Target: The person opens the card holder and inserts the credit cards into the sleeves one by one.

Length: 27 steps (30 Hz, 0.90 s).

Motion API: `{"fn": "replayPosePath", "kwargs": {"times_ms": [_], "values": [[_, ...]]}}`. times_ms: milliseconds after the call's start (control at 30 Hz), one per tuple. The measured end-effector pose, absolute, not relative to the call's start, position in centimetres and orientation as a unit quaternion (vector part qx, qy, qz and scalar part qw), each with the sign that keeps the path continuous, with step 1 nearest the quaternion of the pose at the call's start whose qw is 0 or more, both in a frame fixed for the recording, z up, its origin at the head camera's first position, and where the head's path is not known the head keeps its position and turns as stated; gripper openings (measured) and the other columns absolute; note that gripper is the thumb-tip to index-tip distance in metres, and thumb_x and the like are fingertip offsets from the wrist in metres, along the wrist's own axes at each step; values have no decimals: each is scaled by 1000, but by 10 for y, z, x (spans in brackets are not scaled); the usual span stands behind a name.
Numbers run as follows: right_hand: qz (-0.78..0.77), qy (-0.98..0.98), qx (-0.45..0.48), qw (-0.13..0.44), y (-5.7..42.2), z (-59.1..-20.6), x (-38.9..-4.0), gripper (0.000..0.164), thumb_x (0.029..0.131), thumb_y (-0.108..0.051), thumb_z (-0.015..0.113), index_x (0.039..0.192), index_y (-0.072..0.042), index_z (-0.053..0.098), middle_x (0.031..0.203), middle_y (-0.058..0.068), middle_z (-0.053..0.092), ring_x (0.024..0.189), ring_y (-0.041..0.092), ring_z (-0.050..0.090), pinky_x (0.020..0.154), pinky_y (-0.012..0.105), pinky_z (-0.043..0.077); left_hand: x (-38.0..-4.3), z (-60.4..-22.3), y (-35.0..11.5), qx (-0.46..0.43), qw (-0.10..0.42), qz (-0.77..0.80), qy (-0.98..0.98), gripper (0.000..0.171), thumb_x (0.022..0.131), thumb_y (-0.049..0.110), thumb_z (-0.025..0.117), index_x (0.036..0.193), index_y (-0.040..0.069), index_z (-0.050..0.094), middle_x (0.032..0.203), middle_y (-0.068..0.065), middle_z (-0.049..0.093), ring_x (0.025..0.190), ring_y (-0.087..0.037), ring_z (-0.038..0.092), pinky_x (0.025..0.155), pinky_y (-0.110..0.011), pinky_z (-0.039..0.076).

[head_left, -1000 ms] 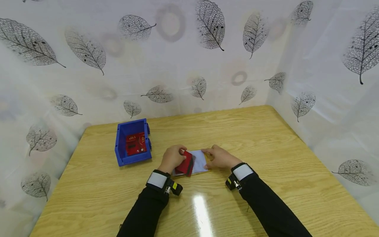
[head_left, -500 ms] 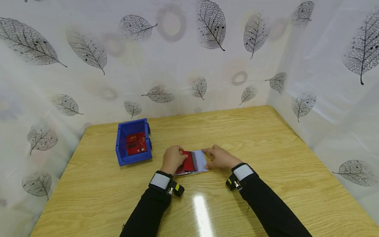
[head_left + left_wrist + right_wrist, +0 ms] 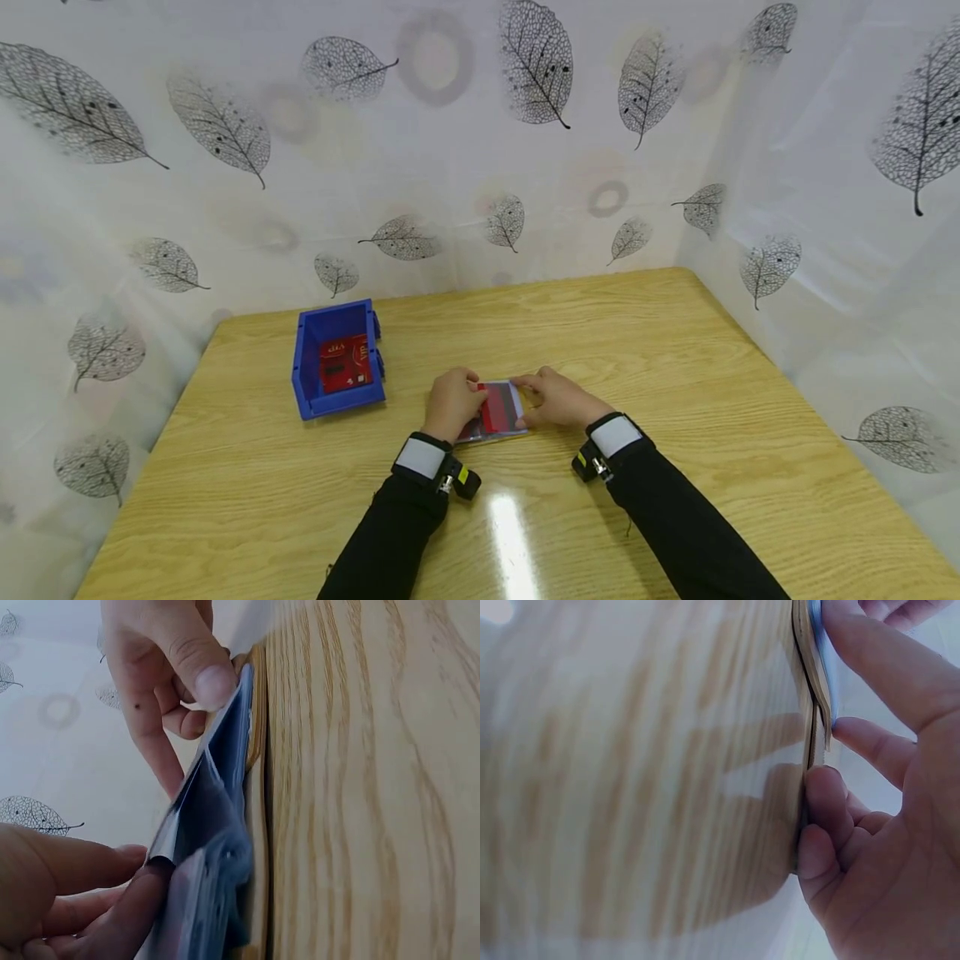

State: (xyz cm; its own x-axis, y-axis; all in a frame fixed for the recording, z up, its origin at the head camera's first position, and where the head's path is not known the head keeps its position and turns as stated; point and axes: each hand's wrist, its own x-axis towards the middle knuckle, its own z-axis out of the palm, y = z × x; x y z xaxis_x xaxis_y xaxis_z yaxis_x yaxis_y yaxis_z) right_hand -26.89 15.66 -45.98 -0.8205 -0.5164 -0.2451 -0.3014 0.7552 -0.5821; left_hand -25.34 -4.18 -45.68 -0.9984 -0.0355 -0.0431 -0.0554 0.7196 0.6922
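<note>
In the head view a red card (image 3: 495,410) with a dark stripe lies over the clear sleeve of a thin card holder (image 3: 522,423), near the middle of the table. My left hand (image 3: 453,403) pinches the card's left end. At the opposite edge my right hand (image 3: 558,401) holds the card holder between thumb and finger. From the left wrist, the clear sleeves (image 3: 241,731) gape apart above a tan cover (image 3: 258,720), and the right thumb presses at their far corner. The right wrist view shows the card holder (image 3: 816,667) edge-on, with curled fingers beside the tabletop.
A blue plastic bin (image 3: 341,407) stands at the back left of the wooden table (image 3: 637,333), with red VIP cards (image 3: 345,363) inside. Behind the table hangs a white leaf-print curtain (image 3: 450,175). Each wrist wears a strapped camera.
My left hand has moved right, taking the red card across the card holder toward its right edge. The card has turned from slanted to aligned with the holder. My right hand has stayed put.
</note>
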Motion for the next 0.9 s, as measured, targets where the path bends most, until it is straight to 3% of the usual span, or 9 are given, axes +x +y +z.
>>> {"fn": "replayPosePath", "kwargs": {"times_ms": [133,367,633,767,900], "values": [[-270,916,-220,200,156,-460,-269,76,81,-37,78,146,-16,45,101,9,46,81,20,46,69,34,40,-251,-456,-39,-23,29,395,918,31,84,13,75,111,-1,67,88,-8,70,59,-12,64,56,-26,52],[-260,920,-218,197,156,-460,-270,80,81,-35,79,149,-14,41,100,9,45,80,21,45,70,35,40,-250,-451,-36,29,56,350,935,41,86,20,73,122,2,62,114,-14,66,98,-25,63,82,-39,51],[-261,917,-213,213,152,-464,-272,91,79,-30,81,153,-15,31,95,9,41,73,19,42,61,31,36,-236,-448,-45,71,11,290,954,43,85,22,75,121,3,62,104,-12,69,85,-22,65,71,-37,52],[-255,917,-220,215,152,-463,-272,90,79,-30,81,153,-13,32,96,9,41,73,19,42,60,30,36,-235,-452,-66,93,15,272,958,50,82,29,79,122,5,63,116,-15,65,102,-29,61,86,-43,50],[-250,919,-223,209,152,-462,-273,88,80,-31,81,152,-15,33,98,9,41,74,19,43,62,30,36,-234,-455,-89,98,72,272,955,68,74,35,84,131,7,59,129,-16,56,114,-32,54,97,-48,44]]}}
